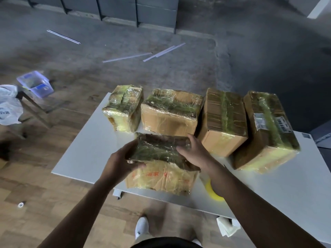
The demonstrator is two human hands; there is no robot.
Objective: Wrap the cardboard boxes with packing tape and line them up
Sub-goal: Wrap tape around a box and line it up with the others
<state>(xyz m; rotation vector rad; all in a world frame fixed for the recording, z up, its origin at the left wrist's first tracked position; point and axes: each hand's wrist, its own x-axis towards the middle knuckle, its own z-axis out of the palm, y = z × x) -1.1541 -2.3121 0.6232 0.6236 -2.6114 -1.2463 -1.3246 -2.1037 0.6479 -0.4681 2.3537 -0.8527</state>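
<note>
A tape-wrapped cardboard box with red print (pixel 161 169) stands near the front edge of the white table (pixel 89 153). My left hand (pixel 123 161) grips its left top corner, thumb on the front face. My right hand (pixel 195 153) lies on its top right, fingers spread over the tape. Behind it several taped boxes stand in a row: a small one (pixel 123 108), a wider one (pixel 170 111), a tall one (pixel 223 120) and a labelled one (pixel 266 131). A yellow tape roll (pixel 213 192) lies on the table under my right forearm.
A clear plastic bin (pixel 35 83) and a white plastic bag (pixel 9 104) sit on a stand at the left. White strips (pixel 161 52) lie on the grey floor beyond. A small tape core (pixel 21 204) lies on the wooden floor. My white shoe (pixel 141 228) is below the table edge.
</note>
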